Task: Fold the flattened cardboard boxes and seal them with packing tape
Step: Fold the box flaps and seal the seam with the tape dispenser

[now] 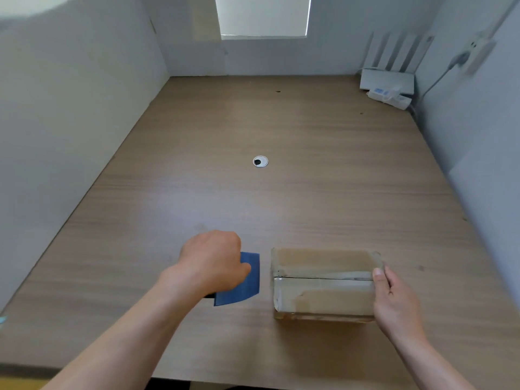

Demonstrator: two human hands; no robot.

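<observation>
Taped box (323,282) on desk (281,192), near front edge. My right hand (396,299) grips its right end, thumb on top. My left hand (213,263) grips a blue scraper (250,280) just left of it.

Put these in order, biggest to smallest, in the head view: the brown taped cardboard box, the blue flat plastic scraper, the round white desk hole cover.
1. brown taped cardboard box
2. blue flat plastic scraper, partly hidden by the left hand
3. round white desk hole cover, also farthest away
</observation>
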